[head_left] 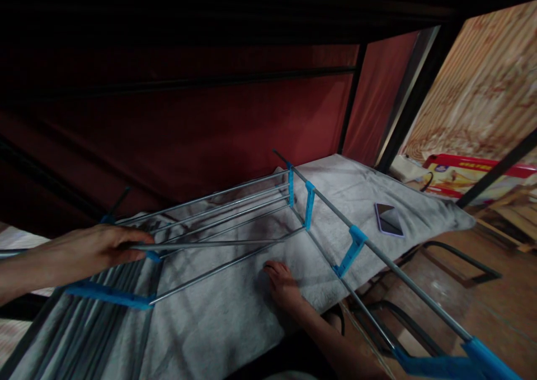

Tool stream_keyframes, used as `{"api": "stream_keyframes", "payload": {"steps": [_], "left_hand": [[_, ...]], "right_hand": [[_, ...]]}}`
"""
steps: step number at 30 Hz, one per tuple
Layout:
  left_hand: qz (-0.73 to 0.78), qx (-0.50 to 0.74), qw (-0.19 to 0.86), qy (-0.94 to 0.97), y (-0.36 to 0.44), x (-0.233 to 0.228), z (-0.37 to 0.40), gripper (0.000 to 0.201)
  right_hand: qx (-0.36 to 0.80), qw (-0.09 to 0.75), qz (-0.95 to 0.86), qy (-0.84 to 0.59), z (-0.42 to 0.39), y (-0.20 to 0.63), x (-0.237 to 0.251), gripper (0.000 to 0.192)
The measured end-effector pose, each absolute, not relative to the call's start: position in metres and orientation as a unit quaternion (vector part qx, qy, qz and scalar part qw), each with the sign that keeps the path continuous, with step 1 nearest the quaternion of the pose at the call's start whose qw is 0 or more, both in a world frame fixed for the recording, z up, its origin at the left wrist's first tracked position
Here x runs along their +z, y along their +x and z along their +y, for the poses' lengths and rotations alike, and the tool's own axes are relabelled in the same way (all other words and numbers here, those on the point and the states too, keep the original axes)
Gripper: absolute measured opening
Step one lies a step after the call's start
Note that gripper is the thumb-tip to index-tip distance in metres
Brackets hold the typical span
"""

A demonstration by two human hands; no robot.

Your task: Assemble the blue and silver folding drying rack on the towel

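Note:
My left hand (98,248) is closed around a thin grey metal tube (213,244) that stretches to the right across a partly built rack. The rack has parallel metal rods (226,206) joined by blue plastic brackets (310,205), and a long tube (386,259) runs along its right side. One blue bracket (111,294) lies just below my left forearm. My right hand (283,287) rests on the grey cloth (210,313) below the rods, fingers loosely bent and apart, with nothing visible in it.
Several loose tubes (94,324) lie at the lower left on the cloth. A phone (389,220) rests on the cloth at the right. Black metal posts (352,100) and a red panel (235,122) stand behind. Beyond are a red-and-yellow box (470,176) and black-framed seats (461,262).

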State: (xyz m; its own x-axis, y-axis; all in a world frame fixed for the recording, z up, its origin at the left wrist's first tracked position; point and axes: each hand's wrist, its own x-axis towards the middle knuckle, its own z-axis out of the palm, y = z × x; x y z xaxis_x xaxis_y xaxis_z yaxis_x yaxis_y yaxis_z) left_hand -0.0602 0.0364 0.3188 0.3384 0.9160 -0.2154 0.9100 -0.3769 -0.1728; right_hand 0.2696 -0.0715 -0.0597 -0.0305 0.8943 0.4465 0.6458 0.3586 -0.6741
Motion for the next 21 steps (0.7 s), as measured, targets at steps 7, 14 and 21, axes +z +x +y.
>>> {"api": "stream_keyframes", "payload": {"steps": [7, 14, 21], "left_hand": [[-0.511, 0.213, -0.077, -0.829, -0.029, 0.277, 0.066, 0.041], [-0.503, 0.222, -0.122, -0.826, -0.028, 0.232, 0.067, 0.046], [-0.409, 0.2, -0.199, -0.868, 0.053, 0.176, 0.061, 0.045]], "right_hand": [[0.152, 0.423, -0.703, -0.551, -0.073, 0.27, -0.056, 0.044], [0.151, 0.428, -0.701, -0.551, -0.072, 0.269, -0.057, 0.046], [0.154, 0.431, -0.699, -0.55, -0.074, 0.27, -0.057, 0.045]]}}
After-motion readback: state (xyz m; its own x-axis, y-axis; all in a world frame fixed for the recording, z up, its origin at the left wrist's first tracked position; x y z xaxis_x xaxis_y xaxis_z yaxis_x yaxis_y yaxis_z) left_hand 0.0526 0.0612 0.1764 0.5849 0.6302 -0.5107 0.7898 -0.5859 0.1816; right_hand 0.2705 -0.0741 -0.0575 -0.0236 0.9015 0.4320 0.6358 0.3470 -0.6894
